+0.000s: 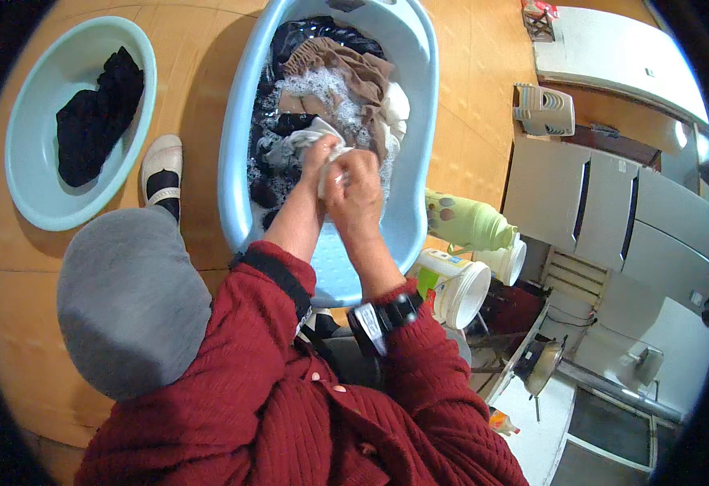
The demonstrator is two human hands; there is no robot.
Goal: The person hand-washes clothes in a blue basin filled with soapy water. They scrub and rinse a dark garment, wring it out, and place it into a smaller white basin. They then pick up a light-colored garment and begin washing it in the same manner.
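Observation:
A light-coloured wet cloth (pixel 309 138) is bunched between my two hands over a blue plastic tub (pixel 237 176). My left hand (pixel 321 158) grips it near the tub's middle. Just right of it and against it, my right hand (pixel 354 182) is closed around another part of the same cloth. Beyond the hands, a brown garment (pixel 354 70) with a gathered edge lies in sudsy water. Dark clothes (pixel 287 42) lie along the tub's left and far sides, and a white cloth (pixel 395 110) rests by its right wall. The cloth's lower end is partly hidden by my fingers.
On the floor at the left stands a pale blue basin (pixel 32 176) holding a black garment (pixel 96 121). Right of the tub are a green patterned container (pixel 470 222) and a white bucket (pixel 457 291). A stack of plastic stools (pixel 542 109) stands farther right. My knee is at the left.

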